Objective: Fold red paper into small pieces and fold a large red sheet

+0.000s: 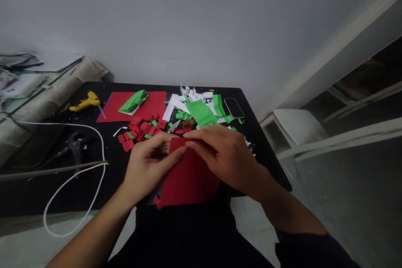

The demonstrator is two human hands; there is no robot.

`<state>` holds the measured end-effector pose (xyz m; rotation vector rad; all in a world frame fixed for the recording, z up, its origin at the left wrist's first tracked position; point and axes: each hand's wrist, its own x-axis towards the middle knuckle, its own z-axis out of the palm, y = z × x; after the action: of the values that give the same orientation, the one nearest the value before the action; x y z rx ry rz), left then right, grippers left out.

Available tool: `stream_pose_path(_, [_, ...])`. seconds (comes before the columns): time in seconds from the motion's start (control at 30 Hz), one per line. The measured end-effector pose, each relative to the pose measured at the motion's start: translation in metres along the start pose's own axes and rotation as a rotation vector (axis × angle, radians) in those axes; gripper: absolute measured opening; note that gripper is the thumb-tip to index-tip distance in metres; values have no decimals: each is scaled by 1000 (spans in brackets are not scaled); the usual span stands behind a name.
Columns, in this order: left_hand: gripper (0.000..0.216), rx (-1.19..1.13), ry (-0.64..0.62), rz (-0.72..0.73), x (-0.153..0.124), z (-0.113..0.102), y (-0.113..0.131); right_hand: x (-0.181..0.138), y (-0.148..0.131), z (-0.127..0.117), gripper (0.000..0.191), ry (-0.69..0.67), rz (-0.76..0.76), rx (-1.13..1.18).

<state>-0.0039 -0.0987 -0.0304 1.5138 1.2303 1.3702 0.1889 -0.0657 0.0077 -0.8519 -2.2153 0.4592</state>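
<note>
A sheet of red paper [188, 178] hangs between my hands at the near edge of the black table. My left hand [152, 161] pinches its upper left part, thumb on top. The fingers of my right hand [224, 155] press together on its top edge, close to the left thumb. Just beyond my left hand lies a heap of small red paper pieces [144, 127] with a few green ones among them. Scissors [173, 126] lie partly hidden behind my hands. Past my right hand is a larger green paper piece [202, 113].
A yellow glue gun [84, 101] lies at the back left, beside a red sheet [109, 106] bearing a green paper bundle [134, 102]. White paper strips [171, 106] and a phone [234, 108] are farther right. A white cable [102, 142] loops over the left edge. A white stool [297, 125] stands right.
</note>
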Motion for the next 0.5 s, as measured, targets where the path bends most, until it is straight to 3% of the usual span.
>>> stream_pose_path(0.27, [14,56,191,-3,-2,0,-3,5,3,3,15,56,137,155])
stream_pose_path(0.5, [16,90,247,-36,-2,1,-1,5,1,2,12,79,167,188])
